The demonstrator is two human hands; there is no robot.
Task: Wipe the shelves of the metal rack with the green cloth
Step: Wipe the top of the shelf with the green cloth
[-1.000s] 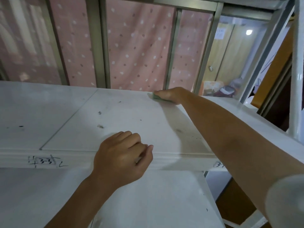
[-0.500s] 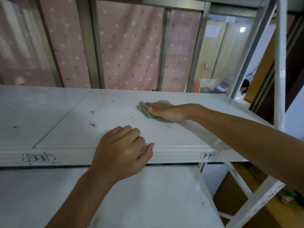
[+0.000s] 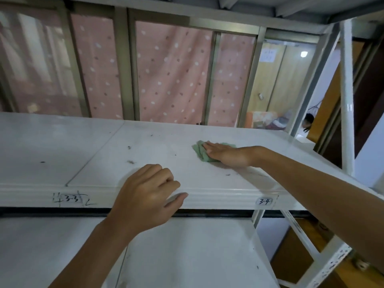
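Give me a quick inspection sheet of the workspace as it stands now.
Surface: white upper shelf, scattered dark specks; lower shelf beneath.
Job's things: green cloth flat on the upper shelf.
Clutter: nothing seen beyond debris.
Hands: right hand pressed palm-down on the cloth; left hand curled over the shelf's front edge.
Cables: nothing seen.
Surroundings: pink dotted curtain behind; white rack post at right; handwritten labels on the front edge.

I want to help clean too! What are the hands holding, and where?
The right hand presses flat on the green cloth, covering its right part. The left hand grips the front edge of the shelf.
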